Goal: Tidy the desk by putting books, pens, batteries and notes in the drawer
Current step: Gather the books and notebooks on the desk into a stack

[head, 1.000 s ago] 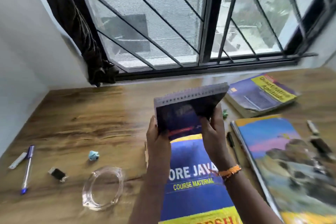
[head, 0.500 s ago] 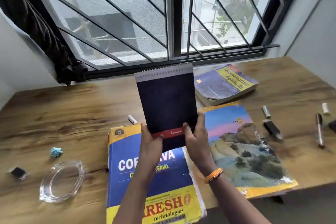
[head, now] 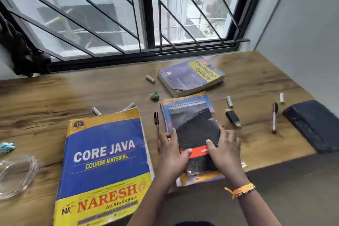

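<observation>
On the wooden bench (head: 247, 79), atop the picture-cover book (head: 205, 177), lies the light, floppy black spiral-bound notepad (head: 194, 126), your left hand (head: 172, 154) and right hand (head: 225, 152) grasping its side edges; keep hold there, since the worn cover may slide

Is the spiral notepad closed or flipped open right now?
Closed: the spiral notepad's dark cover lies flat, no pages showing, atop the landscape book.
</observation>
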